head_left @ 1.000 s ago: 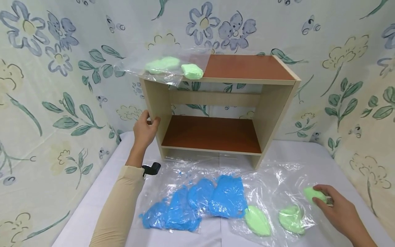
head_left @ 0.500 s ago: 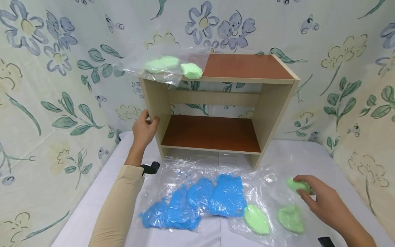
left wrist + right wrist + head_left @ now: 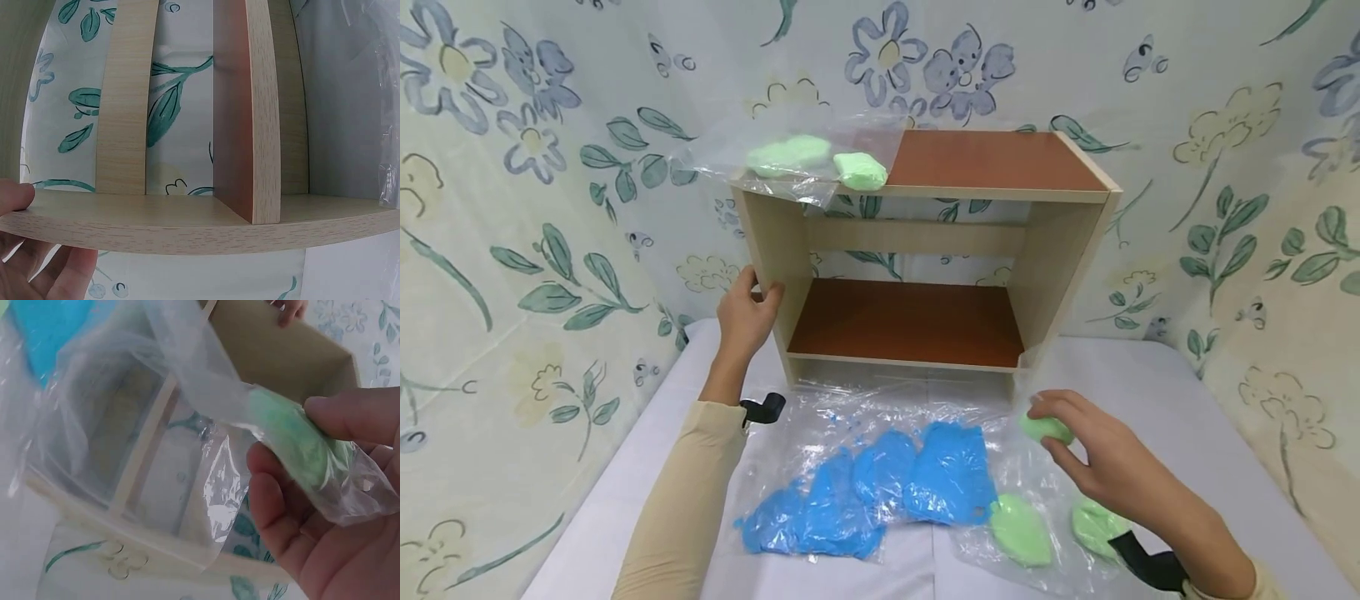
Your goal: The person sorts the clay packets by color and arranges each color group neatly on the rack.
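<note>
Fingers, right: thumb and fingertips of the right hand (image 3: 1108, 454) are pinched in on one wrapped green lump (image 3: 1047, 428), with only the lump's width between them. I find this lump in front of the shelf's lower right side, above the table; a loose strip of clear plastic (image 3: 187, 375) trails from it in my right wrist view.

Fingers, left: the left hand (image 3: 747, 317) grips the front edge of the left side panel (image 3: 187, 237) — thumb on the inner face, other fingers on the outer — at a height between the two brown boards.

One shelf (image 3: 992, 162), pale wood with brown boards, standing on the table.

On its top, left end: two green lumps, the larger (image 3: 790, 156) under clear plastic, the smaller (image 3: 860, 171) just beside it.

One set of flattened blue lumps (image 3: 951, 475) in clear plastic, before the shelf.

Two more green lumps: a leaf-shaped one (image 3: 1021, 531) touching the blue, and a rounder one (image 3: 1099, 527) to its right, partly hidden from me by a black wrist strap (image 3: 1150, 567).

One table (image 3: 1112, 367), white-covered; behind it, a flowered curtain (image 3: 1225, 50).
</note>
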A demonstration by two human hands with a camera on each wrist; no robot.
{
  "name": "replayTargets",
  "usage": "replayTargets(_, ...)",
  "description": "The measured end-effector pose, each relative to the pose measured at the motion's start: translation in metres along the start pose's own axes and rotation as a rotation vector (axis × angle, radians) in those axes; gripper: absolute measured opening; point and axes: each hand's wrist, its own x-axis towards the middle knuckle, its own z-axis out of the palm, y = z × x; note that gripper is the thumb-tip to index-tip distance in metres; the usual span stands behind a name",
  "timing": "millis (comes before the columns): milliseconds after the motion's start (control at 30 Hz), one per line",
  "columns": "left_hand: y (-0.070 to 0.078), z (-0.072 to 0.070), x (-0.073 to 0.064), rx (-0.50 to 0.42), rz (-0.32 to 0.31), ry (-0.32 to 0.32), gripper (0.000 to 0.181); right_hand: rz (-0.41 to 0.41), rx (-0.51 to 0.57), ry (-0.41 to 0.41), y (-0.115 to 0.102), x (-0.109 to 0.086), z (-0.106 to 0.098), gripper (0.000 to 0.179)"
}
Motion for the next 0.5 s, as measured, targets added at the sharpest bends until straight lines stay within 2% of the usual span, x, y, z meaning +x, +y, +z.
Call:
replayTargets(167, -0.001, 0.000, 0.000, 0.006, 0.002, 0.004, 0.042, -0.159, 0.060, -0.051, -0.026, 0.024, 0.001, 0.038)
replayTargets(300, -0.002, 0.001, 0.001, 0.008, 0.012, 0.006, 0.042, -0.225, 0.095, -0.094, -0.037, 0.036, 0.000, 0.036)
replayTargets(500, -0.002, 0.000, 0.000, 0.001, 0.011, 0.006, 0.043, -0.285, 0.110, -0.062, -0.037, 0.047, -0.002, 0.043)
